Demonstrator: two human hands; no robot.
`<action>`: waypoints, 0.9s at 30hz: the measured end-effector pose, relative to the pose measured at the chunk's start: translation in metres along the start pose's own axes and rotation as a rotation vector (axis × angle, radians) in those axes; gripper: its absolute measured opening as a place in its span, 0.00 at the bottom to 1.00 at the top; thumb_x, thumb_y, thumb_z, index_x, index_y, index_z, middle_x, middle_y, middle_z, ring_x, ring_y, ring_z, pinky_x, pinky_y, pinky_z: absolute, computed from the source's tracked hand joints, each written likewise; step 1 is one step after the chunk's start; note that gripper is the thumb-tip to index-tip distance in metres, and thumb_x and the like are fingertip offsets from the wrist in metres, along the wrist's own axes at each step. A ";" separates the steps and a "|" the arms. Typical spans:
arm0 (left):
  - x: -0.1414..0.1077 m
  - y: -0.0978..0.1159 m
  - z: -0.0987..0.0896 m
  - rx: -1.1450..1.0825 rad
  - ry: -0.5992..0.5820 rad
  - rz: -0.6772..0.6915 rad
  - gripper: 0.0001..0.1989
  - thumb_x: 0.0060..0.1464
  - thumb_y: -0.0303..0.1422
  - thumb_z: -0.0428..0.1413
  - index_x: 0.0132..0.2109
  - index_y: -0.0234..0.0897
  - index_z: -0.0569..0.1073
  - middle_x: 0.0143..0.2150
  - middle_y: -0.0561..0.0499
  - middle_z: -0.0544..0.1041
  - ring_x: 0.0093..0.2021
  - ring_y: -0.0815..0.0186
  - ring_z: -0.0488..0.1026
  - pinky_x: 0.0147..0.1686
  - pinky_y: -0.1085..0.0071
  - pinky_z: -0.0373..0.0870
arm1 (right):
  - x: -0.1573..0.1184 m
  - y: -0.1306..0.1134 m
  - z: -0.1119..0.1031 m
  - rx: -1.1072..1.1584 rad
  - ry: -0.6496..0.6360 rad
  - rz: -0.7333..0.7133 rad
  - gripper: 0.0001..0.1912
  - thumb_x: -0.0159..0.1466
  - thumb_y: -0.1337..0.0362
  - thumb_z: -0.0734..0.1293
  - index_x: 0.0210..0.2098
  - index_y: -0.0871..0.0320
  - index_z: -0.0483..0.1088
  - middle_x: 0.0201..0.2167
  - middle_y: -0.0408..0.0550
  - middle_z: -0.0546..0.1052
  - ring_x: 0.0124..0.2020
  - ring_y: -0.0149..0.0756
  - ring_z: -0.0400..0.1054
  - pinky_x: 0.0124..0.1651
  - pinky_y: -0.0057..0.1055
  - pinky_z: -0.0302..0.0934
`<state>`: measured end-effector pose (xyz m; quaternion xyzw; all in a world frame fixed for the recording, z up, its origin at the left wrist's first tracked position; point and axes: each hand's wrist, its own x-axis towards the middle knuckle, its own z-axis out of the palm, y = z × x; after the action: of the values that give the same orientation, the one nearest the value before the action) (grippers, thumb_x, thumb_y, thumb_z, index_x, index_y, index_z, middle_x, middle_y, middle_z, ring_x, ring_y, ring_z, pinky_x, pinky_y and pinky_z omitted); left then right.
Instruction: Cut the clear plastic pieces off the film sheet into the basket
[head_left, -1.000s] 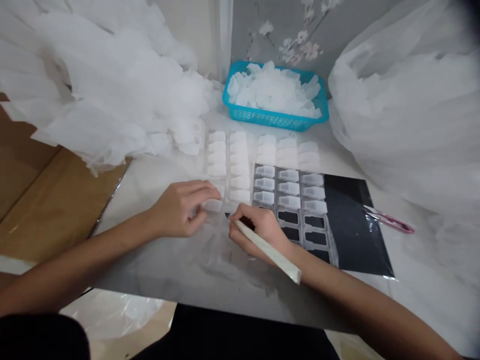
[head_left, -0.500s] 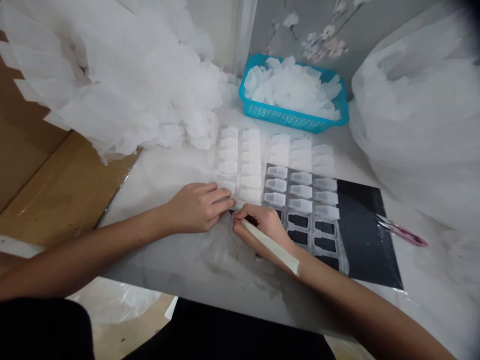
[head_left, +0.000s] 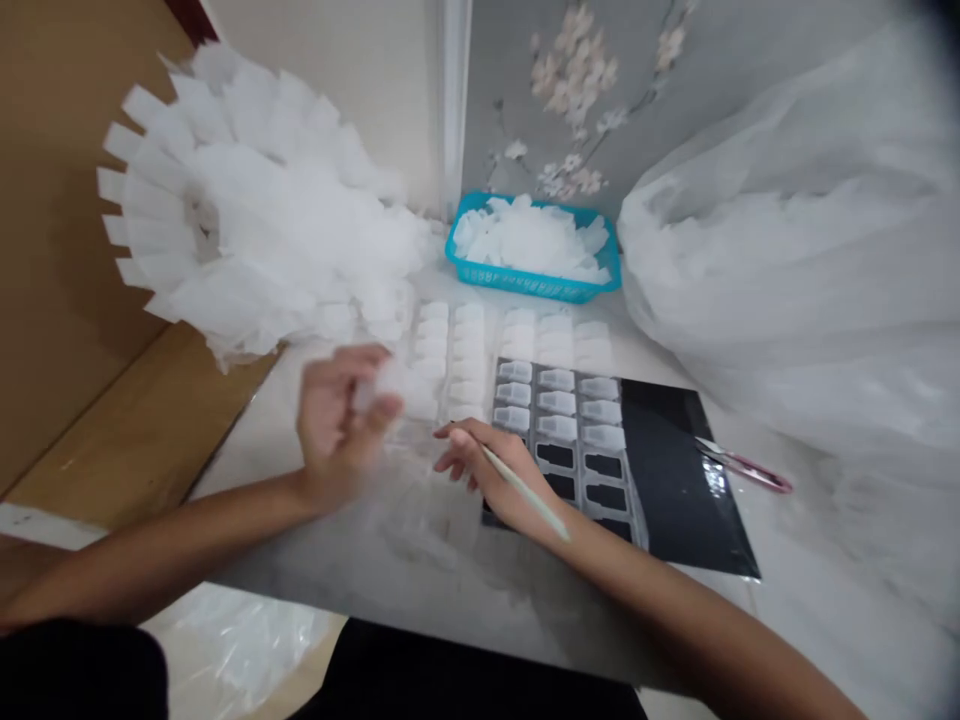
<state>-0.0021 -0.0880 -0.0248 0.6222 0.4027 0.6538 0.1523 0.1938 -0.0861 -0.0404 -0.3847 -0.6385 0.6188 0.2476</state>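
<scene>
My left hand (head_left: 341, 420), blurred by motion, is raised above the table with a small translucent white piece (head_left: 390, 385) between thumb and fingers. To its right, my right hand (head_left: 495, 470) has its fingers curled round a thin pale stick-like tool (head_left: 525, 490), whose rear end points back toward the wrist. Beyond the hands, white pieces stand in columns (head_left: 469, 350) on the table. A clear plastic tray (head_left: 574, 460) lies partly over a black sheet (head_left: 682, 480); white pieces fill its upper rows, and black shows through its lower slots.
A blue basket (head_left: 525, 280) of white pieces stands at the back. At the left is a large ruffled white heap (head_left: 277, 220); a big translucent bag (head_left: 787, 280) bulges at the right. Pink-handled snips (head_left: 750, 470) lie on the black sheet's right edge.
My left hand has lifted off the tray and moved left, now with a white piece in it. My right hand's fingers have loosened slightly. The camera view has shifted.
</scene>
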 end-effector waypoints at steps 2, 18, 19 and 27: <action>-0.015 0.011 0.018 0.018 -0.278 0.155 0.09 0.58 0.28 0.58 0.44 0.39 0.67 0.44 0.48 0.74 0.44 0.64 0.74 0.39 0.66 0.72 | -0.013 0.000 -0.011 0.257 -0.004 0.037 0.25 0.68 0.45 0.58 0.43 0.58 0.74 0.33 0.50 0.79 0.32 0.36 0.74 0.28 0.28 0.68; -0.044 0.020 0.155 -0.444 -0.317 0.419 0.20 0.59 0.26 0.52 0.56 0.49 0.62 0.40 0.50 0.66 0.48 0.61 0.70 0.52 0.52 0.73 | -0.067 0.017 -0.108 0.663 -0.088 0.133 0.17 0.51 0.54 0.78 0.30 0.62 0.77 0.21 0.44 0.76 0.20 0.27 0.70 0.20 0.19 0.58; -0.048 0.018 0.158 -0.440 -0.334 0.418 0.21 0.58 0.25 0.52 0.55 0.51 0.62 0.40 0.51 0.66 0.49 0.61 0.70 0.54 0.50 0.72 | -0.069 0.018 -0.109 0.684 -0.088 0.120 0.17 0.51 0.55 0.79 0.30 0.63 0.77 0.21 0.44 0.76 0.20 0.26 0.68 0.21 0.20 0.58; -0.053 -0.006 0.155 -0.475 -0.451 0.376 0.40 0.48 0.21 0.54 0.65 0.52 0.52 0.51 0.46 0.67 0.61 0.54 0.65 0.61 0.44 0.66 | -0.077 0.012 -0.121 0.503 0.034 0.127 0.13 0.52 0.58 0.78 0.31 0.61 0.79 0.22 0.40 0.73 0.25 0.26 0.64 0.30 0.23 0.58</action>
<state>0.1505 -0.0693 -0.0805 0.7610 0.0748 0.5920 0.2545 0.3365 -0.0755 -0.0268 -0.3607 -0.4350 0.7659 0.3066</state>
